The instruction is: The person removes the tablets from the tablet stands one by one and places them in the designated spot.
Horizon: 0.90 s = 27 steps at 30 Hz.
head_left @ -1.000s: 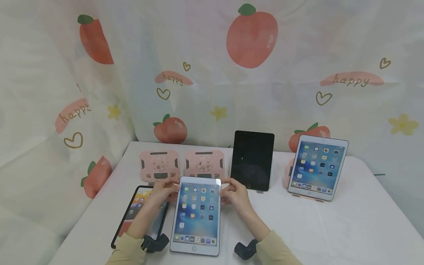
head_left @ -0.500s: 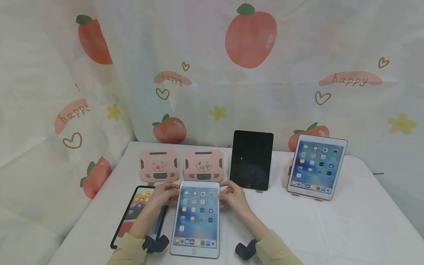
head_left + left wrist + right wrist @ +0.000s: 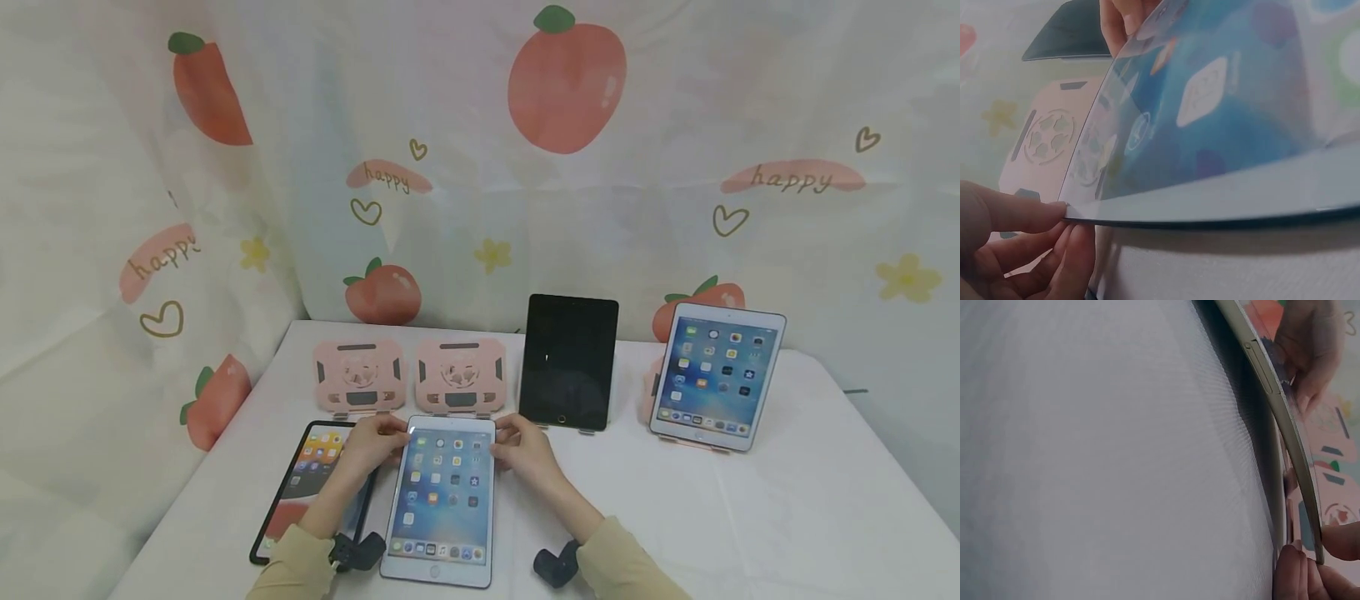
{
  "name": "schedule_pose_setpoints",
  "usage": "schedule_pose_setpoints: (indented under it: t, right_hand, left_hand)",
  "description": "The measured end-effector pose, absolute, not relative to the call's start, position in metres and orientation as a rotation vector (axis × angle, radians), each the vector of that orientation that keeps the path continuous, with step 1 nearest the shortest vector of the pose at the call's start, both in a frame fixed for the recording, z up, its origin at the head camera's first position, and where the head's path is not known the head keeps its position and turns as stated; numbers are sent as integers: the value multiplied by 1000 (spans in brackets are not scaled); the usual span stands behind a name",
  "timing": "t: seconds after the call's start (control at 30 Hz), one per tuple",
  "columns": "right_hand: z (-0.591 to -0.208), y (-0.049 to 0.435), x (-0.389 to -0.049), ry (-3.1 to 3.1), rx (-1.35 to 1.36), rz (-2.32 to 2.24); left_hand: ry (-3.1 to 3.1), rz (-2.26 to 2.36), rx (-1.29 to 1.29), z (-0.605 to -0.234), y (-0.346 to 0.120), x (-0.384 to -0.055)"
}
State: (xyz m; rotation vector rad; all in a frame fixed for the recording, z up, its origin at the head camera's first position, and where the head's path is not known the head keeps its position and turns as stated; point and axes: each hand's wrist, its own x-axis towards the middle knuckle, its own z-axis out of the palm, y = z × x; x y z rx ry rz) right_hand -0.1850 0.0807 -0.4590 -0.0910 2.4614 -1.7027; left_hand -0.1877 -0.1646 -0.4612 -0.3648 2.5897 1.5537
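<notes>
A white tablet [image 3: 444, 492] with a lit blue home screen lies before me in the head view, its top end toward the stands. My left hand [image 3: 373, 446] pinches its upper left corner, thumb on the front and fingers underneath, as the left wrist view shows. At the upper right corner my right hand [image 3: 528, 454] pinches the edge the same way. In the right wrist view the tablet's thin gold edge [image 3: 1294, 444] runs slanted above the white cloth, with a dark shadow beneath it. Under my left forearm lies a black-framed tablet [image 3: 300, 492] with its screen lit.
Two pink stands [image 3: 360, 375] with cut-out patterns stand side by side at the back left. A black tablet [image 3: 568, 362] leans upright right of them. Farther right another white tablet [image 3: 716, 375] rests on a pink stand. White cloth covers the table [image 3: 810, 500]; a printed curtain hangs behind.
The tablet's top end has come down and slightly toward me, with both hands still pinching its upper corners. The stands and other tablets stay where they were.
</notes>
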Motion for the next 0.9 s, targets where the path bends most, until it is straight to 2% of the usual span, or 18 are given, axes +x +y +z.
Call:
schedule_pose_setpoints:
  t: [0.9]
  right_hand:
    - [-465,85,-191,2490,-70,-1552]
  left_hand:
    - [2774,1242,-214,-458,-157,-183]
